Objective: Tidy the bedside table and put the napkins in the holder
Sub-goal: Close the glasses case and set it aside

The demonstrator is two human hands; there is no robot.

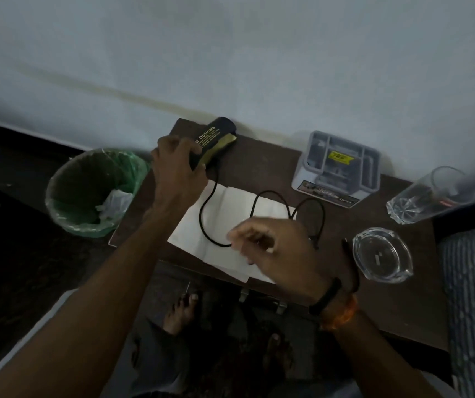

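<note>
Dim light falls on a dark wooden bedside table point(259, 165) set against a pale wall. White napkins point(230, 222) lie unfolded near the table's front edge, and a black cable point(210, 196) loops across them. At about one o'clock from the napkins, well apart, stands the grey compartmented holder point(337, 168), at the table's back edge by the wall. The left hand point(176, 168) curls its fingers round the near end of a black glasses case point(212, 142) printed "Opticals", at eleven o'clock from the napkins. The right hand point(273, 254) hovers over the napkins' near-right corner, thumb and fingers drawn toward each other as if pinching the cable; motion blur makes it hard to tell whether it actually holds anything. At three o'clock sit a glass ashtray point(382, 254) and, beyond it, a drinking glass point(428, 193) that appears tipped. A lined waste bin point(92, 191) stands on the floor at nine o'clock. The risk I see: the cable runs up to the case, so lifting either could drag the napkins off the front edge, and a wide sweep right could knock the ashtray.
</note>
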